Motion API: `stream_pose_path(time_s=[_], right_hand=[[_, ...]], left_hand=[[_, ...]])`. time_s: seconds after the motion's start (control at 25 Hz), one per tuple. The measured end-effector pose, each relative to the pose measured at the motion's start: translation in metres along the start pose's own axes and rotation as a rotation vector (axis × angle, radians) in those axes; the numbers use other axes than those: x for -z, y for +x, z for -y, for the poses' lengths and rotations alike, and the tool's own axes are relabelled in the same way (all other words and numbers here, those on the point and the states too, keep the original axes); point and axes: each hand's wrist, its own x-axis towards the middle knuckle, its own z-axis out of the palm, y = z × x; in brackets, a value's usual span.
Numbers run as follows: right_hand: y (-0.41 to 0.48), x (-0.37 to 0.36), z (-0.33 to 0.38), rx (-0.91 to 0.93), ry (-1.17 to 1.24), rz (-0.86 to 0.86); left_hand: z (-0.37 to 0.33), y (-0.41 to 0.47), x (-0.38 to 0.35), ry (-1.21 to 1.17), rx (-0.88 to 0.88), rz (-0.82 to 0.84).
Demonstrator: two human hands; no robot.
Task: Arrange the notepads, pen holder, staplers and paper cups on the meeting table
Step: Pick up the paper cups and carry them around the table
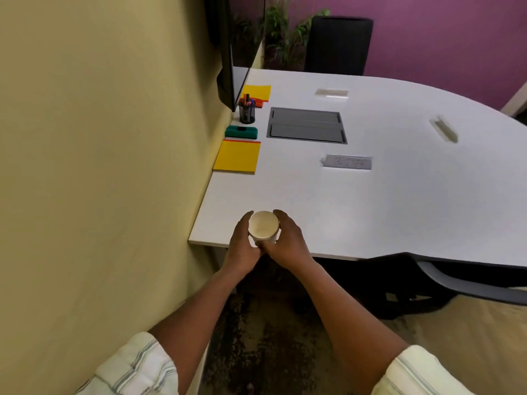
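Purple paint covered the far wall, with a black chair (338,44) and some leafy plants (285,38) in front of it, and a pale yellow wall (99,138) ran down the left side. Against that wall stood the white meeting table (385,212), its right edge curving away.

At the table's near left corner, the person held a paper cup (263,227) upright between both hands, mouth up, just over the near edge. The left hand (242,245) wrapped its fingers round the cup's left side. The right hand (288,240) curled round the right side, thumb over the near wall. I could not tell whether the cup's base touched the table. Both forearms were bare, with striped sleeves rolled above the elbows.

Along the left edge, farther up, lay a yellow notepad (237,156) with an orange strip on its far edge. Just beyond it sat a green stapler (241,132), then a black mesh pen holder (247,114) filled with pens. Farther still lay a second yellow notepad (257,92), with an orange object (259,102) on its near edge, partly hidden by the pens. A dark screen (226,81) hung on the wall above them.

To the right of the pen holder was a grey hatch (306,125) set into the tabletop. Three clear name plates lay around it: one near (348,161), one far (332,93), one well to the right (444,129).
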Motion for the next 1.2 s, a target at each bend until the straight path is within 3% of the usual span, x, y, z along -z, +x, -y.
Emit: stream_pose_path(time_s=[0.76,1.2], right_hand=[[-0.182,0.172,-0.097,-0.073,-0.075,-0.12],[-0.238,0.226,-0.133,-0.228,-0.1,-0.367]], left_hand=[[-0.114,-0.163,-0.163,-0.044,-0.119,0.162],[-0.139,-0.19,-0.235,-0.036,-0.443,0.36]])
